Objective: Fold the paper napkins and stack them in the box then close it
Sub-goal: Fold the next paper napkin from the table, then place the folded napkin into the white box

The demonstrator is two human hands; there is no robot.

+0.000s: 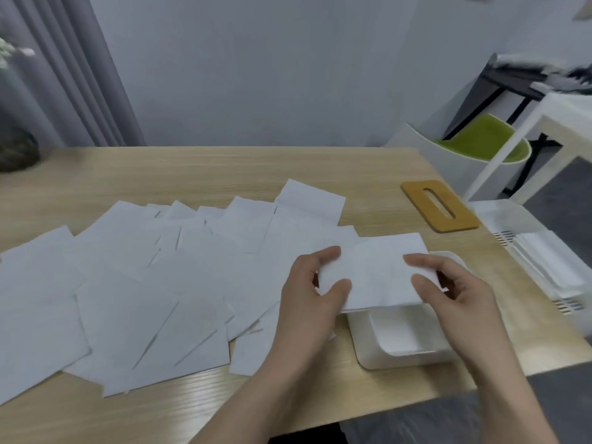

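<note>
A folded napkin (374,274) hangs over the far part of the open white box (397,338) at the near right of the table (198,168), pinched at its left end by the left hand (315,290) and at its right end by the right hand (448,283), each grip closed on the paper. This looks like the stacking step: next, lower it flat into the box and let go. Many loose napkins (134,283) wait to the left, and the wooden slotted lid (439,205) lies farther right, off the box
</note>
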